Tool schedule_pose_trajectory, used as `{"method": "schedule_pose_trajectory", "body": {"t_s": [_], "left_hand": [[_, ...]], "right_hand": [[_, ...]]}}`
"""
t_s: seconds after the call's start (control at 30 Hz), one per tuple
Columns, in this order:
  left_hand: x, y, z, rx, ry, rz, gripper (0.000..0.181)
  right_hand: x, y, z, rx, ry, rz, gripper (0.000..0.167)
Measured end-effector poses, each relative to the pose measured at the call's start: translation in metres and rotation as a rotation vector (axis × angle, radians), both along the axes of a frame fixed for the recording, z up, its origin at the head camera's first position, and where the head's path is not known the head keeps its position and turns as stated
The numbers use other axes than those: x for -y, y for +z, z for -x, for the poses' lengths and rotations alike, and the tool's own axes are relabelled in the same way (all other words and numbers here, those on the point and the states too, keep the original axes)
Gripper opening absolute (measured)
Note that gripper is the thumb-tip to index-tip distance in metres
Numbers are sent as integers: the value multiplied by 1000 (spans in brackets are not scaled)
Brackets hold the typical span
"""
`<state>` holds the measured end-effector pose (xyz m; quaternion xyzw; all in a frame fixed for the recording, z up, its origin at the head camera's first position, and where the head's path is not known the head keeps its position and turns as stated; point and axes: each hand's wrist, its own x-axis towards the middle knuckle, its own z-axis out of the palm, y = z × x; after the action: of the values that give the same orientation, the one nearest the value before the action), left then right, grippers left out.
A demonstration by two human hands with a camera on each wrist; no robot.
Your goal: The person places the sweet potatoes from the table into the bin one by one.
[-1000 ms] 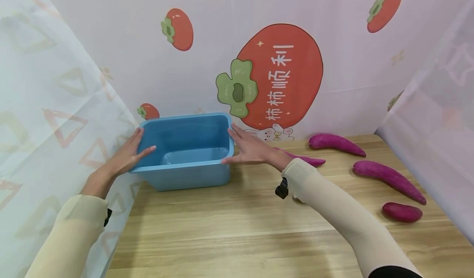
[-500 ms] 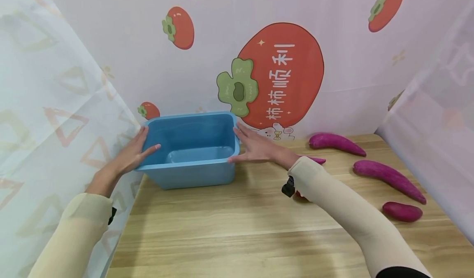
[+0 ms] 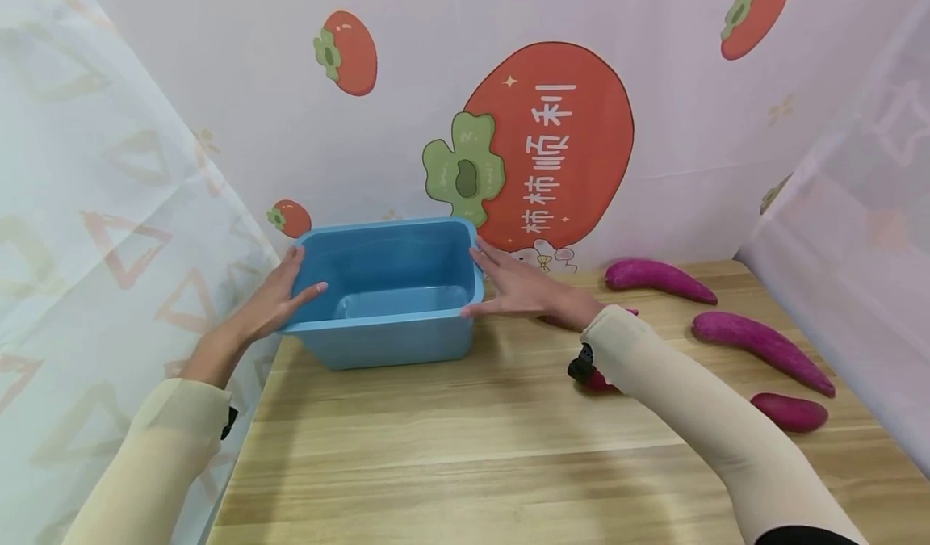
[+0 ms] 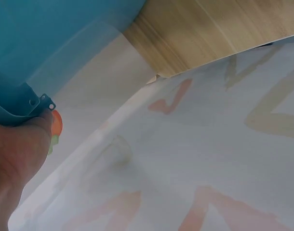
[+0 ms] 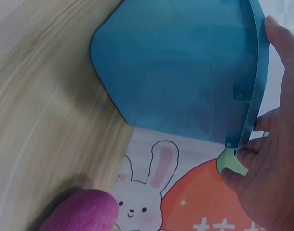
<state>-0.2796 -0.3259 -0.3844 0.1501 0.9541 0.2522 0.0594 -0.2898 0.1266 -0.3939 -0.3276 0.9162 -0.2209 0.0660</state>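
Observation:
A blue rectangular plastic bin [image 3: 395,343] stands upright at the back left of the wooden table, its inside bare in the head view. My left hand [image 3: 269,303] grips its left rim, thumb over the inside and the other fingers outside. At the right rim my right hand [image 3: 526,287] holds the bin, thumb near the front corner and fingers along the side. In the right wrist view, fingers [image 5: 255,144] curl at the rim's edge. A purple sweet potato [image 3: 558,321] lies partly hidden behind the right wrist.
Along the table's right side lie three more purple sweet potatoes [image 3: 657,278], one long, one curved, one short. Another reddish-purple piece [image 3: 601,382] is mostly covered by the right forearm. Printed cloth walls [image 3: 690,149] enclose the back and both sides of the table [image 3: 407,456].
Both hands and the bin have slid a little to the right, away from the left cloth wall. The sweet potatoes have stayed in place.

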Motion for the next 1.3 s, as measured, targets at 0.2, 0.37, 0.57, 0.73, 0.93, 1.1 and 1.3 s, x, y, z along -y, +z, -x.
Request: {"method": "schedule_pose_trajectory", "body": {"t_s": [0.2,0.37,0.57,0.73,0.93,1.1,1.3], "left_hand": [[-8,-3,3,-13,-18,4,96],[-15,-5,4,-20,-18,14,97],[-25,-4,5,-26,-28,25,96],[-33,-5,5,-21,-23,58,97],[-42,-5,3,-23,-11,80,98],[-49,-7,5,-26,-21,68,98],[-56,-9,6,-30,-31,50,98]], "right_hand": [[-9,1,-1,8,-14,-13,119],[-18,1,-3,9,-14,-20,120],[-28,0,-3,-14,-16,-43,122],[-37,0,-4,-8,-23,-55,121],[-45,2,-6,0,-22,-44,122],[-53,3,-8,-2,-43,-47,122],[-61,4,-10,-8,-45,-52,120]]}}
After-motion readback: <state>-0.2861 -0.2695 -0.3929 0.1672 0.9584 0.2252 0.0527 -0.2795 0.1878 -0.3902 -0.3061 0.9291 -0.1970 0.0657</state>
